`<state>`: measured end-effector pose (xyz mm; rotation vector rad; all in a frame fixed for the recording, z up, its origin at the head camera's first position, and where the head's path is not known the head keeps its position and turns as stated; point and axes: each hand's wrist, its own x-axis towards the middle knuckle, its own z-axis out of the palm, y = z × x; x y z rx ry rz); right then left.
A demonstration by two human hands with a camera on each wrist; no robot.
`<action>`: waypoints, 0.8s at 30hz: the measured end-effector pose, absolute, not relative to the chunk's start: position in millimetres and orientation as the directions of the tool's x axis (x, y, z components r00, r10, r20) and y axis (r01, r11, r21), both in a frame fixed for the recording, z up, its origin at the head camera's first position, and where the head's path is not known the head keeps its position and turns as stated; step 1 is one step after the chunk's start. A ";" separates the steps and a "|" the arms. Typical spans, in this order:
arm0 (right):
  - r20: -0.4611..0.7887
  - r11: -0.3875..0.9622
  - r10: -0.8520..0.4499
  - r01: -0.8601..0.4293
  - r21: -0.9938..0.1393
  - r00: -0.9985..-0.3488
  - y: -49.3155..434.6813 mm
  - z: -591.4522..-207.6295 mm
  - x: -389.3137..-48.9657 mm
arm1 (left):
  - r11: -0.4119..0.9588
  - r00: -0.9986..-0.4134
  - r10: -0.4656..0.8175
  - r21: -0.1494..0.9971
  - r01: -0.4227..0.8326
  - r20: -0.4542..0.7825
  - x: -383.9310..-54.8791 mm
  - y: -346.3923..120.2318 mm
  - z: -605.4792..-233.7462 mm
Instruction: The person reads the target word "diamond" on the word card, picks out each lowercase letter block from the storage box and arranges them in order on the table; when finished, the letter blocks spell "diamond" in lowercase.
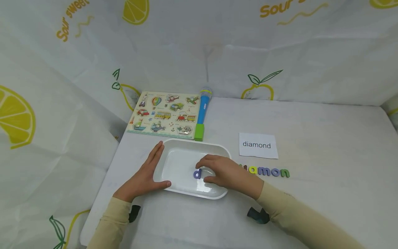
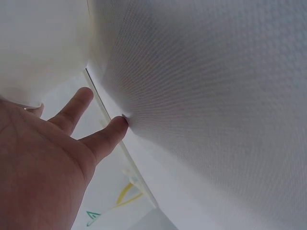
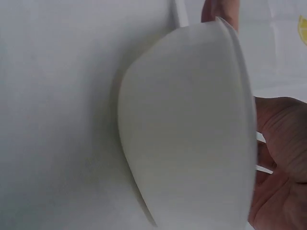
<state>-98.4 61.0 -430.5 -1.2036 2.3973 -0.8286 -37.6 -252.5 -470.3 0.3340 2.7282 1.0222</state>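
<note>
A purple letter d [image 1: 197, 174] lies in the white tray [image 1: 178, 162]. Over the tray's right half, my right hand [image 1: 230, 173] reaches in with bent fingers and thumb apart, on the right side of the letter; no grip on it shows. At the tray's left end rests my left hand [image 1: 143, 180], fingers straight along the rim and thumb over the front edge. The left wrist view shows its palm [image 2: 38, 163] with spread fingers. In the right wrist view the tray's outer wall [image 3: 187, 124] hides part of the right hand [image 3: 283, 158].
Right of the tray, a row of coloured letters [image 1: 264, 171] is partly hidden by the right hand. Above them lies a card [image 1: 258, 153] reading "diamond". A vehicle puzzle board [image 1: 169, 108] and a blue toy microphone [image 1: 203, 109] lie behind the tray.
</note>
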 end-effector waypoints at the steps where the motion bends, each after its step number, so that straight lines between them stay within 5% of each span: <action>1: -0.047 0.492 -0.801 -0.612 -0.619 -0.597 56.2 -433.6 -97.2 | 0.734 -0.952 0.281 0.666 0.132 -0.120 -37.4 -252.4 -469.8; 24: 0.064 0.511 -0.833 -0.809 -0.289 -0.549 24.2 -458.8 -87.5 | 0.730 -0.951 0.293 0.665 0.155 -0.100 -38.2 -252.7 -471.8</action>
